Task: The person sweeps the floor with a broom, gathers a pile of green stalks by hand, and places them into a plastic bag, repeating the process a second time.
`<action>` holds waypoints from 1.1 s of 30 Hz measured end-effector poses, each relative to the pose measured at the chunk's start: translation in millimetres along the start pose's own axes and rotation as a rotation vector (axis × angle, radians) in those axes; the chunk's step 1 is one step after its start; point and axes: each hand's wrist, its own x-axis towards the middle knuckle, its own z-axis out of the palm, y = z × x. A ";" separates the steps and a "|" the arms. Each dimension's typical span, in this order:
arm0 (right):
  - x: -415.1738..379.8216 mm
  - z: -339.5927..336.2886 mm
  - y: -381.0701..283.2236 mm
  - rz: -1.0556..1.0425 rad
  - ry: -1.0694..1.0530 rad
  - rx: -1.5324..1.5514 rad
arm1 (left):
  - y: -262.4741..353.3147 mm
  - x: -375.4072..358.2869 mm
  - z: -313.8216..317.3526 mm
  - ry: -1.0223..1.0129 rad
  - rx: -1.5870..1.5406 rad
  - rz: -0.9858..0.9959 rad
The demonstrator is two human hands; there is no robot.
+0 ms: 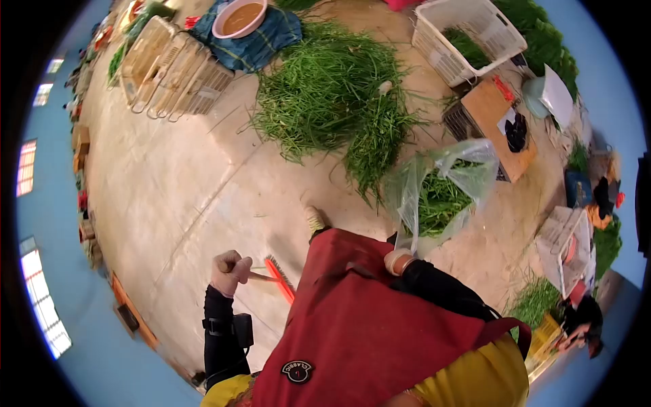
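Note:
My left hand [230, 271], in a pale glove, is closed around the thin handle of a broom. The broom's orange-red head [279, 279] with dark bristles hangs near the floor in front of my red apron [366, 319]. My right hand [399, 261] is closed on the gathered edge of a clear plastic bag [405, 197]. Inside the bag are cut green stalks [437, 203]. Ahead of me a large pile of long green stalks [322, 85] lies on the floor, its near end reaching almost to the bag.
Cream plastic crates [180, 74] stand at the far left, beside a pink basin [239, 19] of brown liquid on blue cloth. A white crate [468, 41] and a brown board [498, 122] are to the right. A person [583, 319] is at the far right.

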 end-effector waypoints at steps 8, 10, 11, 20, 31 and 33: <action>22.4 -63.0 -49.6 0.209 -0.170 0.156 | -12.4 65.1 -128.0 -0.089 -0.163 0.151; 28.1 -81.6 -69.5 0.051 0.227 0.308 | -20.3 82.1 -149.4 -0.087 -0.174 0.189; 39.2 -93.8 -80.2 -0.045 0.347 0.285 | -24.3 86.4 -158.9 -0.058 -0.177 0.224; 63.9 -174.8 -108.6 0.095 0.667 0.943 | 75.7 100.6 -182.1 0.080 -0.211 0.337; 52.9 -303.7 -117.8 -0.283 0.707 1.656 | 244.5 92.4 -141.0 -0.303 -0.389 1.027; 37.9 -329.2 -119.1 -0.349 0.669 1.931 | 246.8 103.5 -122.9 -0.493 -0.483 0.979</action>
